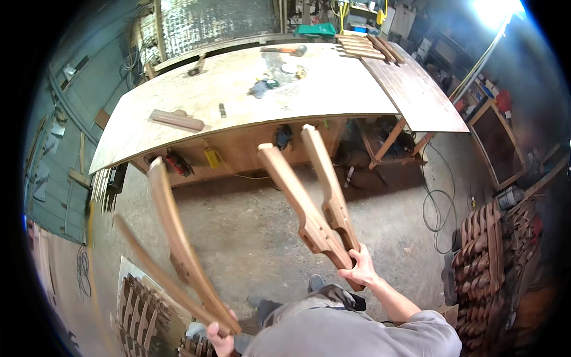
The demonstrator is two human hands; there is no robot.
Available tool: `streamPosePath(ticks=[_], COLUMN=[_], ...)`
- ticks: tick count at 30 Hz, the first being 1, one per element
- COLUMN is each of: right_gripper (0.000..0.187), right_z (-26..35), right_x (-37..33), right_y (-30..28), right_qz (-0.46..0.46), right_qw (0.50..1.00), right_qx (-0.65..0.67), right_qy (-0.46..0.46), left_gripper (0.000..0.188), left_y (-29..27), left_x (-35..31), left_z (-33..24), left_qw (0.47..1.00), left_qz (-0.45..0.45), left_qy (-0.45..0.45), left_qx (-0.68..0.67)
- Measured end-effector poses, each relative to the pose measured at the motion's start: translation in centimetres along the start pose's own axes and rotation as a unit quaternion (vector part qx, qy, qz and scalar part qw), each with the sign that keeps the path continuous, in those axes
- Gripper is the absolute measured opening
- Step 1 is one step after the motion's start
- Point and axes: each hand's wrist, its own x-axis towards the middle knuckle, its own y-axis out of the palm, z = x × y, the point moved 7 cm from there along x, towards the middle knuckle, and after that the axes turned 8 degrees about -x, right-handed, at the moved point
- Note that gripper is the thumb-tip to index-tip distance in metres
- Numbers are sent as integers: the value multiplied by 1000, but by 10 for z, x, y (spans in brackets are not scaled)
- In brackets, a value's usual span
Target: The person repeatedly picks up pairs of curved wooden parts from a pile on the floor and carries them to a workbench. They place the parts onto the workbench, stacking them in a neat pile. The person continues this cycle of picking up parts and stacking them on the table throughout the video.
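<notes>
My right hand (360, 268) is closed round the lower ends of two shaped wooden chair legs (291, 184), which have slots cut near their wider part. They fan apart and point away from me toward the workbench. At the lower left, my left hand (220, 340) grips the near ends of two long curved wooden chair legs (178, 232). Those two also spread apart, their far tips tilted to the left. Part of the left hand is hidden by the wood and cut off by the lower edge.
Ahead stands a wide plywood workbench (238, 95) carrying wooden blocks (176, 119), a hammer (285, 50) and stacked wood strips (360, 46). Shaped wooden parts are stacked at right (479, 256) and lower left (140, 309). A cable (437, 208) lies coiled on the concrete floor.
</notes>
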Motion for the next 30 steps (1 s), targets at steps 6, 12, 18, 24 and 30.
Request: streamPosePath(ticks=[6, 12, 18, 24, 30], right_gripper=[61, 63, 68, 78, 86], right_z=[-99, -155, -160, -159, -165], right_x=[102, 251, 427, 655, 920], right_y=[-106, -195, -325, -454, -572], right_qz=[-121, -150, -188, -176, -182], right_qw=[992, 986, 975, 971, 966], right_qx=[-35, -7, 10, 16, -112], right_qy=[19, 72, 116, 162, 144], left_gripper=[84, 89, 89, 82, 87], left_y=[176, 350, 518, 654, 785], left_x=[108, 224, 335, 406, 443], left_z=[103, 176, 210, 228, 260], left_qw=[980, 963, 955, 953, 974], left_qz=[170, 226, 237, 255, 183], left_qy=[-106, -147, -179, -156, -112], left_qx=[-12, -6, -8, 48, 70])
